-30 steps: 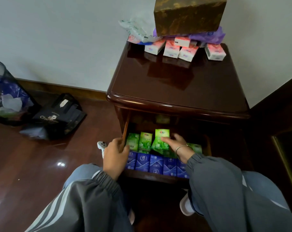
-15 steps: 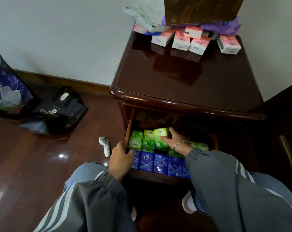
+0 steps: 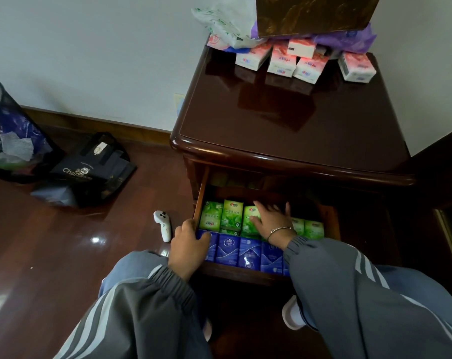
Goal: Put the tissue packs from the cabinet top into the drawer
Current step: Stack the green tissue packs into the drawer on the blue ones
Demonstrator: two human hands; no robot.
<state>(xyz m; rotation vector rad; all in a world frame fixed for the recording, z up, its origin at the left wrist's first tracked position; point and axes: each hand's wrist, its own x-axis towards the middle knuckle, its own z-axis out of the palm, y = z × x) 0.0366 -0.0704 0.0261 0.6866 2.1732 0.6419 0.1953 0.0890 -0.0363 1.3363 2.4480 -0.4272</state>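
Several pink and white tissue packs [image 3: 282, 62] lie at the back of the dark wooden cabinet top [image 3: 284, 125]. Below it the drawer [image 3: 201, 193] stands pulled out, with a back row of green packs [image 3: 231, 216] and a front row of blue packs [image 3: 249, 255]. My left hand [image 3: 190, 248] grips the drawer's left side wall at its front corner. My right hand [image 3: 271, 220] lies with fingers spread flat on the green packs in the middle of the drawer.
A brown patterned box [image 3: 315, 14] sits on plastic bags at the cabinet's back edge. On the floor to the left are a white controller [image 3: 162, 225], a black paper bag [image 3: 90, 169] and a mesh waste bin [image 3: 9, 141]. Dark furniture stands at the right.
My right hand has let go of the raised green pack and now lies flat with fingers spread on the green row. The left hand stays on the drawer side.
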